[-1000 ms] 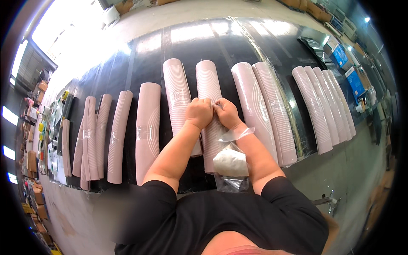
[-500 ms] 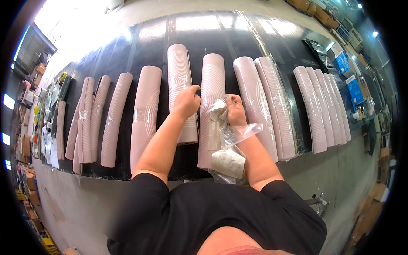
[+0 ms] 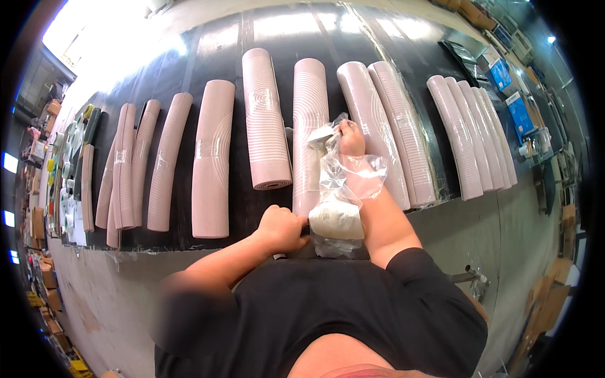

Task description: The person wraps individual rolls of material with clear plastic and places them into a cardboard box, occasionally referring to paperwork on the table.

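Observation:
A pale pink rolled mat (image 3: 311, 85) with curved line patterns lies lengthwise before me on the black table. At its near end is my left hand (image 3: 282, 230), fingers curled closed; whatever they grip is hidden. My right hand (image 3: 351, 137), beside the roll's right side, is closed on a crumpled clear plastic bag (image 3: 368, 176). The bag hangs down over my right forearm and the roll's near part, with a pale paper label (image 3: 337, 220) in its lower portion. Just left lies another rolled mat (image 3: 268, 145) with a clear band around its middle.
More pink rolls, such as a wide one (image 3: 213, 183), lie in a row to the left. Two plastic-wrapped rolls (image 3: 372, 113) rest right of my hand, and several more (image 3: 457, 138) farther right. Blue boxes (image 3: 520, 113) stand at the right of the black table (image 3: 208, 53).
My left hand has moved from between the two middle rolls down to the near end of the right one. My right hand still holds the bag, which now hangs more spread out.

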`<action>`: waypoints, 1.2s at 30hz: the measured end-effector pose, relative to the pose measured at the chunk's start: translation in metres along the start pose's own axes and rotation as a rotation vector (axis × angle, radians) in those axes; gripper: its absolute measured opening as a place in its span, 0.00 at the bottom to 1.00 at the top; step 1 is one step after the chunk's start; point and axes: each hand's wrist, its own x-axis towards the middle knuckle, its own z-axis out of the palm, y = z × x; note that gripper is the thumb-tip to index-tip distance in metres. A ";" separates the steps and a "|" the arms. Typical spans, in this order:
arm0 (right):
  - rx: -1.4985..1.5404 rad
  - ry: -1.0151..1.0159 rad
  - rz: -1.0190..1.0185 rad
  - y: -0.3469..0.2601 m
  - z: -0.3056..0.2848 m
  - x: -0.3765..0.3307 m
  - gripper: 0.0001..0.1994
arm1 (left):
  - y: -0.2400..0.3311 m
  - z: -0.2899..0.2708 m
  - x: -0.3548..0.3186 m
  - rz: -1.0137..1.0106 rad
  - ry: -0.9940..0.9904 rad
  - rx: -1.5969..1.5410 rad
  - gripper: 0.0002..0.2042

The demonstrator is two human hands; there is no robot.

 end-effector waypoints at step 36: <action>-0.570 -0.522 -1.004 -0.172 0.096 -0.379 0.22 | 0.008 0.032 -0.159 0.372 0.449 -2.566 0.17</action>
